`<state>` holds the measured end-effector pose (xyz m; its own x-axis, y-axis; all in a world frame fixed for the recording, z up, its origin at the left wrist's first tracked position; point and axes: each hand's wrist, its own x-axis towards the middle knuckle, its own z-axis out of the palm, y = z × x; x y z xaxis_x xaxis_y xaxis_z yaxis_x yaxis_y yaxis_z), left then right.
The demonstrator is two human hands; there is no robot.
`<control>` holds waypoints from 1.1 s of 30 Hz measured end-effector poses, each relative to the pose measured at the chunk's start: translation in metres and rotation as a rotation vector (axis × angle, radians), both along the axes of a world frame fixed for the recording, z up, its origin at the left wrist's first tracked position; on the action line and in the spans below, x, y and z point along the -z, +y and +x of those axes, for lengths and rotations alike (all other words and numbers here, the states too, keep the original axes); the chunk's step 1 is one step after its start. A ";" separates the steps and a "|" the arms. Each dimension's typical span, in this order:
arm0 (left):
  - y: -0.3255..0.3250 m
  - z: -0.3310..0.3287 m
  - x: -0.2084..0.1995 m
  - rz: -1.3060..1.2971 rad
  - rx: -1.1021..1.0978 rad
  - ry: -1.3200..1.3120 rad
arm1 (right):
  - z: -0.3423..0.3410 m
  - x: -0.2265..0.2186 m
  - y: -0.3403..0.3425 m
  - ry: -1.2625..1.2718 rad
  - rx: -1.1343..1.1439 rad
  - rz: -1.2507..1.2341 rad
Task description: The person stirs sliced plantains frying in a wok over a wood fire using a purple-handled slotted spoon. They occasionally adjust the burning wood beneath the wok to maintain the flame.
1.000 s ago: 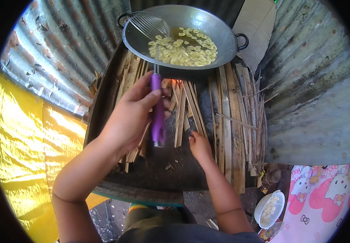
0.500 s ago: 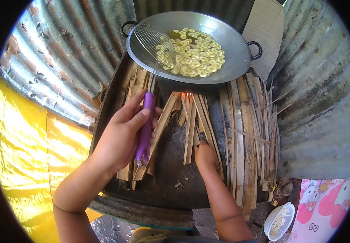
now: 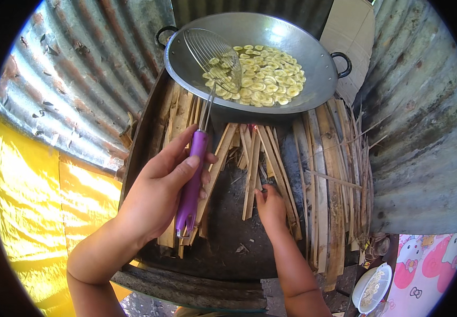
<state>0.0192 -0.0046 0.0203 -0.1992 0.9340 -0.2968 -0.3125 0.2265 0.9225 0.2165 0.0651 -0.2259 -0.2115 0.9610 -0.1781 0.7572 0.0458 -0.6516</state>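
My left hand (image 3: pixel 160 187) is wrapped round the purple handle of a wire skimmer (image 3: pixel 190 185). The skimmer's round mesh reaches up over the left part of a wide metal wok (image 3: pixel 313 87), in front of some of the chips. Many pale yellow round slices, like banana chips (image 3: pixel 271 79), float in the oil. Lower down, my right hand (image 3: pixel 272 210) is closed at the near end of a thin firewood stick (image 3: pixel 260 182) among the split wood under the wok. Its fingertips are partly hidden.
A faint red glow shows under the wok. Split wood (image 3: pixel 321 185) lines the hearth's right side, with more at left. Corrugated metal sheets (image 3: pixel 418 116) stand close on both sides. A white bowl (image 3: pixel 363 285) of pale pieces sits low at right, beside a pink patterned cloth (image 3: pixel 424 274).
The skimmer's mesh has shifted right over the chips. My right hand stays low at the wood, and the glow under the wok looks smaller. The whole view has shifted slightly.
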 end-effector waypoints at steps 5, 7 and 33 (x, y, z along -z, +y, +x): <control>-0.002 -0.004 0.000 -0.011 -0.013 0.006 | -0.015 -0.012 -0.014 -0.104 -0.080 -0.061; -0.002 -0.005 -0.001 -0.017 -0.004 0.013 | -0.019 -0.012 -0.015 -0.047 -0.057 -0.093; 0.003 -0.003 0.011 0.039 -0.040 0.034 | -0.072 0.001 0.044 -0.426 -0.472 0.787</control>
